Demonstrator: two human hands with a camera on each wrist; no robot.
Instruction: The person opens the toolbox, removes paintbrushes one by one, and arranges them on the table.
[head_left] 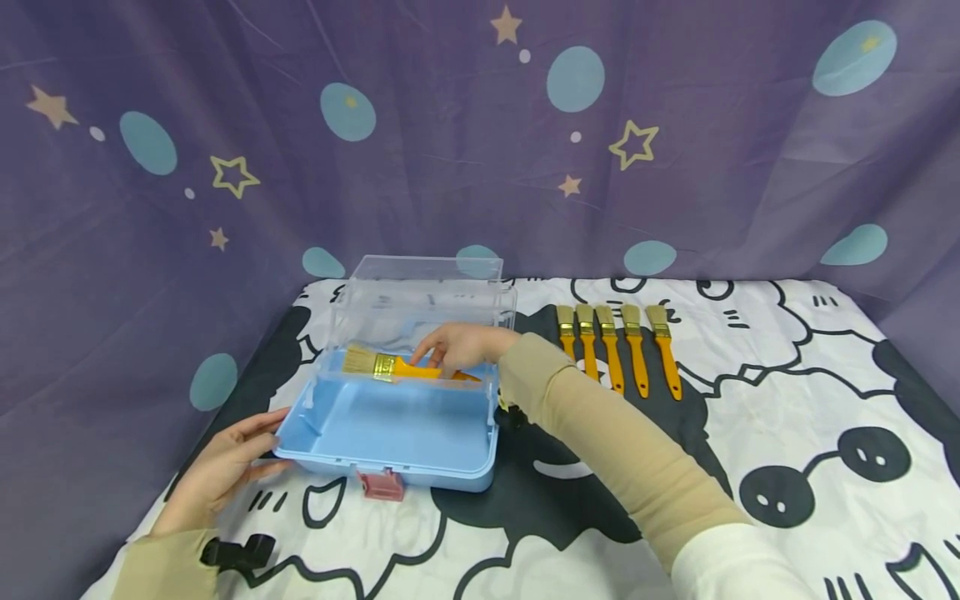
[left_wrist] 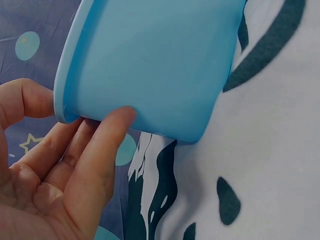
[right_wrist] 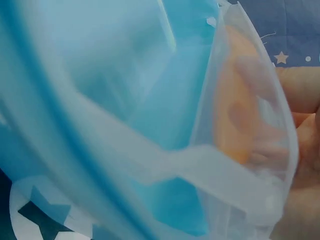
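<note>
Right hand [head_left: 457,346] pinches brush [head_left: 390,365] | left hand [head_left: 225,467] spread, touching box [head_left: 390,429]

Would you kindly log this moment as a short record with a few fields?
Right hand: holds a paintbrush by its orange handle over the clear tray inside the box
Left hand: straight fingers rest against the blue box at its left front corner
Box lid: clear, open, upright
Spare brushes: five in a row on the patterned cloth, right of the box
</note>
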